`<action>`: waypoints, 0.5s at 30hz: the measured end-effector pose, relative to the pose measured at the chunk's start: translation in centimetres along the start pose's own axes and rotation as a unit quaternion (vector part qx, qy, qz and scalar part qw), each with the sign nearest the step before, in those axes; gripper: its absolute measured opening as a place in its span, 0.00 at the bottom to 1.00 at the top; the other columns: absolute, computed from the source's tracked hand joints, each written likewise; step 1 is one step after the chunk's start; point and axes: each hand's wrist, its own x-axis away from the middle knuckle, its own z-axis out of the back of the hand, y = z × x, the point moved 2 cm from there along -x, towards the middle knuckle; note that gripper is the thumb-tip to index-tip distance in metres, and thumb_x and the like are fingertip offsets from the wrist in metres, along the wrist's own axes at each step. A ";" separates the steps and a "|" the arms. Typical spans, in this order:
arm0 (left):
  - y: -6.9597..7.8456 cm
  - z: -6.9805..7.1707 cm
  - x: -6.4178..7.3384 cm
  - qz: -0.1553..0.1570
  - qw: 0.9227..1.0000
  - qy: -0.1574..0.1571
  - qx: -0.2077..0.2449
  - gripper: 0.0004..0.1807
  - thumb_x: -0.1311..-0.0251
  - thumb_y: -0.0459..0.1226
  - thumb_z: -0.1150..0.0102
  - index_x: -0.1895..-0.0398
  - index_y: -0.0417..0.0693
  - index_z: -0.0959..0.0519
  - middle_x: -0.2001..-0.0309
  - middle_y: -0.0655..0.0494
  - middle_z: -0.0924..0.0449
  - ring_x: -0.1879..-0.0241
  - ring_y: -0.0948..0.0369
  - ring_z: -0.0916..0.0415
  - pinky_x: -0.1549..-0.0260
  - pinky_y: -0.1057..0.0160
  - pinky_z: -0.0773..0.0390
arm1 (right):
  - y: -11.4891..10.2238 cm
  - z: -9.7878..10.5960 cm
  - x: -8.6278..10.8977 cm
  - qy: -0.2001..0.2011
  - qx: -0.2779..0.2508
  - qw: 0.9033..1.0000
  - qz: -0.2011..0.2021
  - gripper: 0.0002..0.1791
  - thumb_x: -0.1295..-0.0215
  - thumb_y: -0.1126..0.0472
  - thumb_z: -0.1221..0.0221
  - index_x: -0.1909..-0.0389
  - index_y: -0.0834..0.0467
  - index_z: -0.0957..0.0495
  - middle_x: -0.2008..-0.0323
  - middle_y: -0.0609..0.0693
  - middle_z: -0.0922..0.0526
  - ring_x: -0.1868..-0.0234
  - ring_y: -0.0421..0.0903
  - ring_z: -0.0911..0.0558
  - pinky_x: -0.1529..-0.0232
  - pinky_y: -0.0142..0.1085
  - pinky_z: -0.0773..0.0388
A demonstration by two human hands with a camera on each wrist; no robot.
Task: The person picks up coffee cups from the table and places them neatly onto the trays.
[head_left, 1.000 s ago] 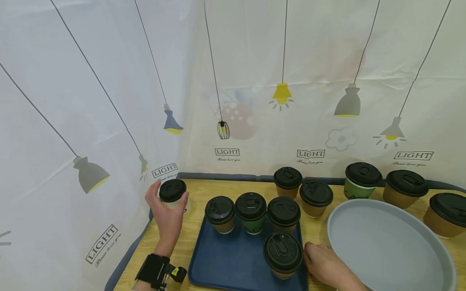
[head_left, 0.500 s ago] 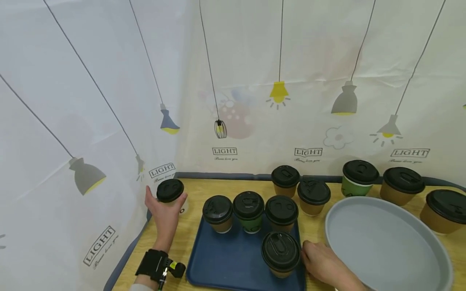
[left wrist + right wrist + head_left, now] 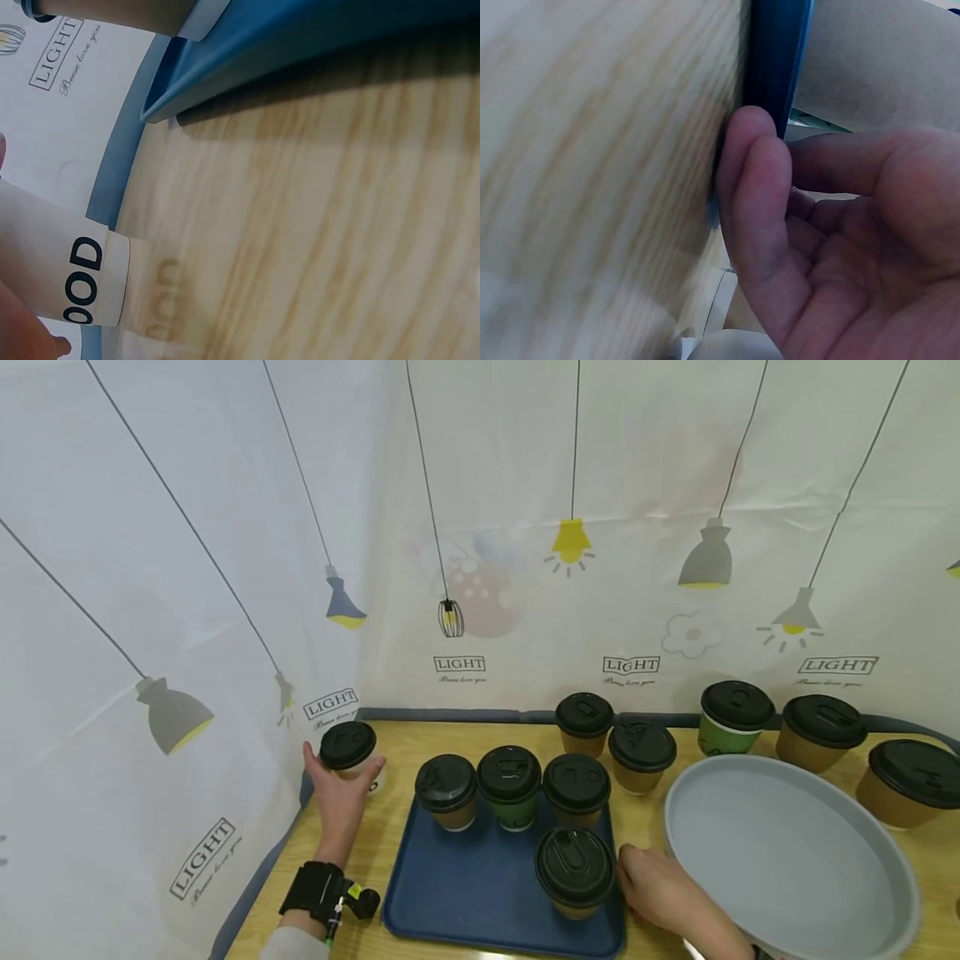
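Off the far-left corner of the tray [image 3: 450, 893], the left hand [image 3: 339, 797] has the white cup [image 3: 52, 251], its grip spread just to the cup's width, thumb on the side toward the tray and fingers on the other. The cup stands about upright, close over the bench [image 3: 465, 739]; whether its base touches, I can't tell. To my eye it is thin paper, likely light (unless it's full), smooth, and apt to dent under a hard squeeze. The wall below the lid [image 3: 348, 742] seems the place to hold it; the lid itself might pop off.

At the tray's right edge, the right hand [image 3: 660, 889] pinches the rim, its grip nearly closed, thumb against bent fingers. The tray looks stiff and slick, so I'd judge that a tilt could send its load sliding; the rim offers the surest hold.

On the tray stand four lidded cups: a green cup [image 3: 512, 785] between two tan ones along the back, and another tan cup [image 3: 575, 868] near the right edge. Right of the tray lies a grey platter [image 3: 795, 852]; five more lidded cups [image 3: 641, 756], one of them green, stand behind and beyond it. Every lid is on, so what's inside stays hidden.
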 end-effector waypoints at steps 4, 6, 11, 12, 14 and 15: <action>-0.2 -0.2 -0.3 0.009 1.000 -0.008 -0.003 0.70 0.44 0.49 0.22 0.15 0.55 0.70 0.17 0.40 0.62 0.19 0.45 0.58 0.25 0.39 0.51 | 0.0 0.0 -0.1 -0.008 0.004 1.000 -0.006 0.16 0.26 0.69 0.44 0.76 0.55 0.28 0.82 0.48 0.29 0.79 0.46 0.28 0.74 0.41 0.28; -0.3 -0.3 -0.4 0.014 1.000 -0.010 -0.005 0.70 0.45 0.50 0.21 0.15 0.55 0.69 0.18 0.40 0.60 0.20 0.44 0.55 0.25 0.40 0.50 | 0.0 0.0 -0.2 -0.012 0.003 1.000 -0.010 0.16 0.26 0.68 0.45 0.76 0.55 0.28 0.82 0.48 0.29 0.79 0.46 0.27 0.74 0.41 0.28; -0.6 -0.2 -0.7 0.028 0.999 -0.013 -0.007 0.69 0.45 0.50 0.21 0.16 0.53 0.67 0.20 0.35 0.53 0.23 0.40 0.47 0.28 0.38 0.45 | -0.1 0.0 -0.2 -0.018 0.003 1.000 -0.014 0.15 0.25 0.68 0.44 0.76 0.55 0.28 0.82 0.48 0.29 0.79 0.46 0.27 0.74 0.41 0.28; -0.6 -0.2 -0.7 0.029 0.999 -0.014 -0.005 0.68 0.44 0.49 0.22 0.16 0.52 0.66 0.21 0.35 0.52 0.24 0.39 0.45 0.28 0.38 0.44 | -0.1 0.0 -0.2 -0.019 0.003 1.000 -0.014 0.15 0.25 0.68 0.44 0.76 0.54 0.28 0.81 0.48 0.29 0.79 0.46 0.27 0.74 0.41 0.28; -0.5 -0.2 -0.8 0.028 1.000 -0.014 -0.002 0.65 0.44 0.46 0.22 0.16 0.50 0.63 0.22 0.34 0.50 0.26 0.39 0.43 0.29 0.39 0.43 | -0.1 0.1 -0.2 -0.019 0.004 1.000 -0.014 0.15 0.25 0.67 0.44 0.76 0.54 0.28 0.82 0.48 0.29 0.79 0.46 0.28 0.74 0.41 0.28; -0.5 -0.2 -0.8 0.028 1.000 -0.012 0.001 0.64 0.44 0.45 0.22 0.17 0.48 0.61 0.23 0.34 0.48 0.27 0.39 0.42 0.29 0.39 0.43 | -0.1 0.1 -0.2 -0.018 0.005 1.000 -0.013 0.15 0.25 0.67 0.44 0.76 0.54 0.28 0.82 0.48 0.29 0.79 0.46 0.27 0.74 0.41 0.28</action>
